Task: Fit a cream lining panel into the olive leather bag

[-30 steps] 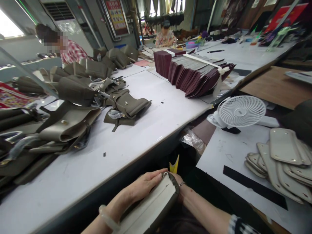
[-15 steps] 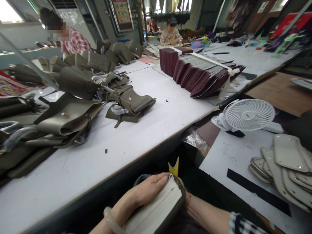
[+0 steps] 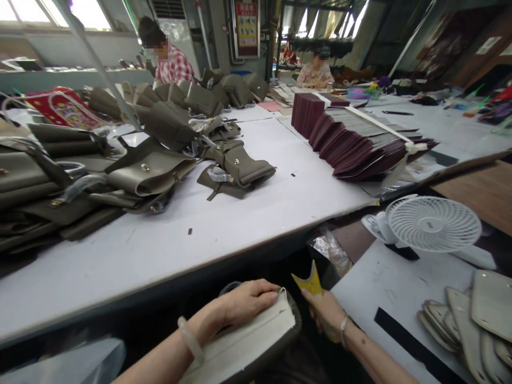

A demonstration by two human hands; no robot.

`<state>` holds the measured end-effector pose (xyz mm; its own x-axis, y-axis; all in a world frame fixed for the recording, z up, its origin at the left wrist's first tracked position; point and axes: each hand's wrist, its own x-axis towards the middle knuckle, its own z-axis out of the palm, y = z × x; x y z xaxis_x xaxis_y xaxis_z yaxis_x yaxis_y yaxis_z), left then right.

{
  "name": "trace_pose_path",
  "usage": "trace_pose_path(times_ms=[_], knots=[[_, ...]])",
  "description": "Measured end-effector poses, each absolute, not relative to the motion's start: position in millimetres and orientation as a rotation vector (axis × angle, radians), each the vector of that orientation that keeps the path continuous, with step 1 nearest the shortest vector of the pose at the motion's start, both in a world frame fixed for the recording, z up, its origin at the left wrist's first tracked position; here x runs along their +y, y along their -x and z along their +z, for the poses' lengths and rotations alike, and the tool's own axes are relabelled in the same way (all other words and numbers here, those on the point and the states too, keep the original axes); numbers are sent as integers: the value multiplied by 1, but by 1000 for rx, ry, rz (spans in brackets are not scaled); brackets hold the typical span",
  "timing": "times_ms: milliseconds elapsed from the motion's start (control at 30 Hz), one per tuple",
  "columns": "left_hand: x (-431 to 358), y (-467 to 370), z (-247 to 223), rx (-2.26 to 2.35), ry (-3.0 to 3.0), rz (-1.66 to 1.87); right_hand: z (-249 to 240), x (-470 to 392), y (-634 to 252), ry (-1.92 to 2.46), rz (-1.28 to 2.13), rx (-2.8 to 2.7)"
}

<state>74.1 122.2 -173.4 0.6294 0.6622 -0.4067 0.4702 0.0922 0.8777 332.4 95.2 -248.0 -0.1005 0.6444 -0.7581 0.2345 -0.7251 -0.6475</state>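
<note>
At the bottom centre, a dark olive bag (image 3: 248, 341) with a pale inner face lies tilted toward me. My left hand (image 3: 250, 301) is closed over its upper left edge, fingers together and the thumb hidden. Just to the right, apart from the bag, my right hand (image 3: 326, 312) is wrapped round a flat yellow tool (image 3: 310, 278). The tool's V-notched end sticks out past the fingers, pointing away from me. Part of its yellow body shows below the hand near the wrist.
Olive bags (image 3: 160, 170) are heaped on the left of the white table (image 3: 240, 224). A tied stack of maroon pieces (image 3: 352, 138) stands farther back. To my right are a white fan (image 3: 434, 224) and grey strap-like pieces (image 3: 460, 325). Two people work beyond.
My right hand has come out from behind the bag to the right, with the yellow tool. My left hand stays on the bag. The view has turned left.
</note>
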Motion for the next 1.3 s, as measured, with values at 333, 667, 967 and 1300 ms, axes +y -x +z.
trace_pose_path(times_ms=[333,667,967,1300], knots=[[121,-72,-183,1085,-1357,260,-176,163,-344,1476,1495,-2540],[116,-78,-172,1175,-1372,329,-172,180,-306,1126,468,-2917],[114,-79,-160,1193,-1624,316,-173,190,-297,954,245,-3023],[110,-83,-157,1209,-1752,355,-170,190,-290,931,214,-3083]])
